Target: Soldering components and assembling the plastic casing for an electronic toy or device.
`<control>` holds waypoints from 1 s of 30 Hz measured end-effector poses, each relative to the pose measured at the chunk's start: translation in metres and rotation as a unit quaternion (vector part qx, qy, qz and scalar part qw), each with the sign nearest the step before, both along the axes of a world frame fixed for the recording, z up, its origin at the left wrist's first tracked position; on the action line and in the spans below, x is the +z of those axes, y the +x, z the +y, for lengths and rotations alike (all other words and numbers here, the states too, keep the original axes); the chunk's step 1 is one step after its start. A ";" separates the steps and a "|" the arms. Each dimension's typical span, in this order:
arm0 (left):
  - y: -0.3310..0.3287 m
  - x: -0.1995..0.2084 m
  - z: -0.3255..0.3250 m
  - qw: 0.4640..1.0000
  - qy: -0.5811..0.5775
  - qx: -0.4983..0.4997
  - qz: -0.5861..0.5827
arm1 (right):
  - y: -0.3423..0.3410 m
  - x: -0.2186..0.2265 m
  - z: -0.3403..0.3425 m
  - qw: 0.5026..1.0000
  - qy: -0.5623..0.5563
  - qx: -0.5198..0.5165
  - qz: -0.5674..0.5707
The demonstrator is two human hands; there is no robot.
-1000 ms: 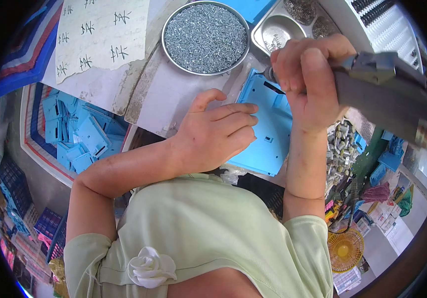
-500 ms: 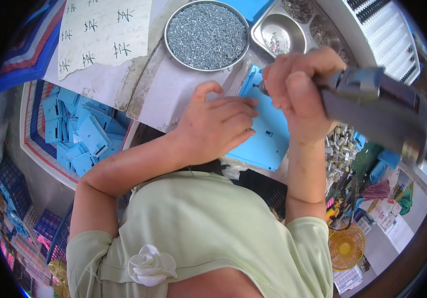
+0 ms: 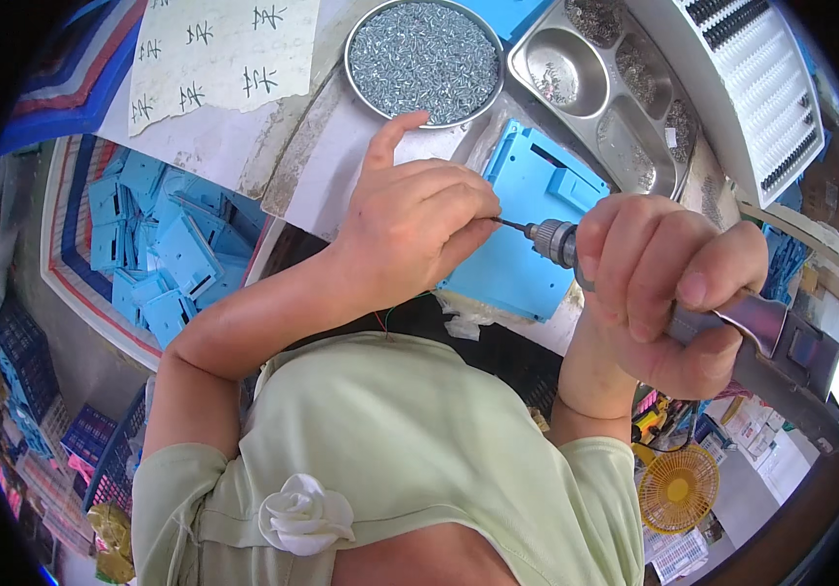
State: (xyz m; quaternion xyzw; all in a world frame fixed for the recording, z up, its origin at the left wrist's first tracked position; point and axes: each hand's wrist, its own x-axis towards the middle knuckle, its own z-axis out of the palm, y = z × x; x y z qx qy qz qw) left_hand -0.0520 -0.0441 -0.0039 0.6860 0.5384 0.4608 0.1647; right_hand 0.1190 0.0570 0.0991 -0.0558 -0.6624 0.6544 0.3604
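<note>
Wrapped in my right hand (image 3: 669, 283) is a dark cordless electric screwdriver (image 3: 796, 376), tilted with its knurled metal chuck (image 3: 556, 242) toward the left. A thin bit (image 3: 511, 225) runs from the chuck to the fingertips of my left hand (image 3: 410, 215). Those fingers are pinched together at the bit's tip; whatever they hold there is hidden. My left index finger sticks up near the rim of a round metal dish (image 3: 349, 66) full of small silvery screws. Under both hands lies a flat light-blue plastic panel (image 3: 512, 278) with slots, small holes and a raised rectangular part.
A metal compartment tray (image 3: 595, 98) with small dark parts stands beyond the panel, beside a white rack (image 3: 756, 107) of rows of black pieces. Leftward, a striped-lined bin (image 3: 53, 244) holds many blue panels. A handwritten paper sheet (image 3: 219, 59) lies at upper left.
The screwdriver has swung down and to the right, with its bit now leading to my left fingertips. My left hand's fingers have drawn into a pinch. More of the blue panel shows.
</note>
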 end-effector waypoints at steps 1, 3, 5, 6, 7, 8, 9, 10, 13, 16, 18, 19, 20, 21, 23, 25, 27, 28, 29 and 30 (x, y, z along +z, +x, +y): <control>-0.001 0.001 -0.001 1.000 0.009 0.004 0.019 | 0.000 -0.001 -0.002 1.000 -0.002 -0.004 0.003; -0.001 0.001 -0.001 0.999 0.039 0.003 0.029 | 0.001 -0.001 -0.003 1.000 -0.003 -0.001 0.012; -0.001 0.001 -0.003 0.998 0.057 0.001 0.033 | 0.003 0.000 -0.005 1.000 -0.003 0.006 0.021; -0.001 0.002 -0.002 0.998 0.061 -0.001 0.032 | 0.004 0.001 -0.005 1.000 0.000 0.006 0.022; -0.002 0.002 -0.002 0.997 0.065 -0.003 0.031 | 0.005 0.002 -0.005 1.000 0.004 0.006 0.023; -0.001 0.002 -0.003 0.998 0.065 -0.005 0.026 | 0.005 0.003 -0.006 1.000 0.008 0.005 0.019; -0.001 0.002 -0.003 0.998 0.066 -0.004 0.021 | 0.005 0.003 -0.006 1.000 0.009 0.003 0.017; -0.001 0.002 -0.004 0.998 0.066 -0.004 0.015 | 0.005 0.003 -0.007 1.000 0.011 0.002 0.016; -0.004 0.000 -0.006 0.999 0.046 -0.019 0.018 | 0.003 -0.001 -0.011 1.000 0.002 -0.008 0.016; -0.010 0.004 -0.005 0.996 0.011 -0.081 0.035 | 0.004 -0.004 -0.015 0.999 -0.015 -0.022 0.018; -0.028 -0.002 0.013 0.997 0.028 -0.064 0.019 | 0.006 -0.005 -0.022 0.999 -0.020 -0.041 0.003; -0.044 -0.005 0.018 0.999 0.031 -0.038 0.020 | 0.002 -0.009 -0.023 0.999 -0.028 -0.033 -0.001; -0.061 -0.005 0.035 0.992 0.041 0.047 0.113 | 0.001 -0.007 -0.028 0.998 -0.029 -0.051 -0.022; -0.074 -0.007 0.049 0.968 0.051 0.135 0.208 | -0.002 -0.008 -0.032 0.997 -0.046 -0.060 -0.028; -0.076 -0.019 0.059 0.951 0.010 0.153 0.268 | -0.007 -0.011 -0.040 0.993 -0.083 -0.075 -0.036; -0.075 -0.021 0.064 0.953 -0.013 0.151 0.263 | -0.006 -0.014 -0.045 0.990 -0.108 -0.079 -0.050; -0.075 -0.018 0.062 0.971 -0.023 0.138 0.196 | -0.010 -0.016 -0.048 0.986 -0.107 -0.097 -0.081; -0.075 -0.020 0.063 0.968 -0.011 0.143 0.207 | -0.015 -0.016 -0.051 0.985 -0.072 -0.111 -0.115; -0.075 -0.025 0.064 0.965 0.001 0.148 0.218 | -0.016 -0.017 -0.052 0.983 -0.057 -0.114 -0.134; -0.077 -0.028 0.066 0.961 0.013 0.153 0.229 | -0.018 -0.018 -0.052 0.980 -0.040 -0.118 -0.152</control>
